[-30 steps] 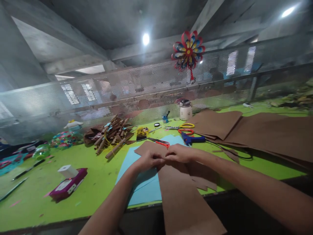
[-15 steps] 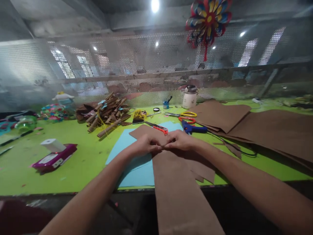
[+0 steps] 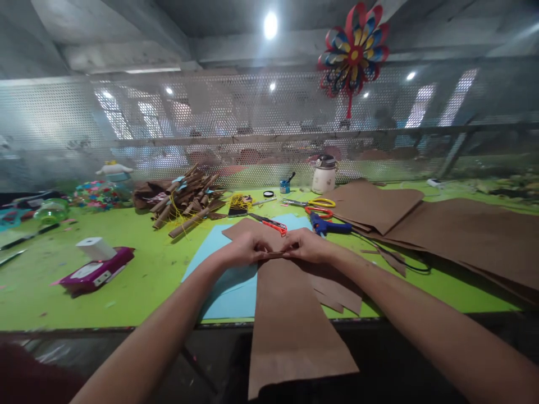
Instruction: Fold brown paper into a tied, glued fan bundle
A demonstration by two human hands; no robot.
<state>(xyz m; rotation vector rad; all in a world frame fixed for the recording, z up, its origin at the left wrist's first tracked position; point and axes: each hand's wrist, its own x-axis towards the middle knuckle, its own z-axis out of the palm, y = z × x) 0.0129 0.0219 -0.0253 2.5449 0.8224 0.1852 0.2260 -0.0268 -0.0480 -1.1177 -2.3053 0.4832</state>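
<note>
A long brown paper strip runs from the middle of the green table out over its front edge toward me. My left hand and my right hand meet at the strip's far end, fingers curled and pinching its rolled edge between them. Under the strip lie other brown paper pieces and a light blue sheet. A red utility knife lies just beyond my hands.
A blue glue gun and yellow and red scissors lie behind my right hand. Large brown sheets cover the right side. A heap of brown paper rolls, a white jar, a magenta box and a perforated screen stand further off.
My hands have stayed pinched together on the strip's far end. The strip's near end has drawn up toward the table edge, so it looks shorter. The camera tilted slightly.
</note>
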